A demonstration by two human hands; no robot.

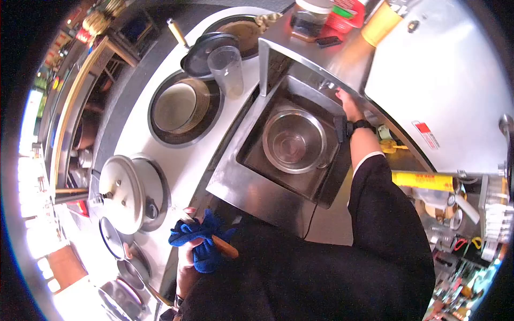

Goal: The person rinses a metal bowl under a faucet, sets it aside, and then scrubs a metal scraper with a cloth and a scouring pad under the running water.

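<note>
My left hand [188,251] is wrapped round a blue cloth [206,238] at the lower left, beside the counter edge. A brown wooden handle [225,246] sticks out of the cloth. My right hand [349,106] reaches to the far right corner of a metal basin [257,155], next to a small metal fitting [326,84]; its fingertips are partly hidden, and what they touch cannot be made out. Inside the basin stands a round steel bowl [294,142], its shiny bottom visible.
Left of the basin are a stack of plates [176,107], a clear pitcher [226,69], a dark pan [206,56] and a large lidded pot [122,193]. Behind it stand a jar [310,18] and a red container [345,13]. A white panel [444,80] is at the right.
</note>
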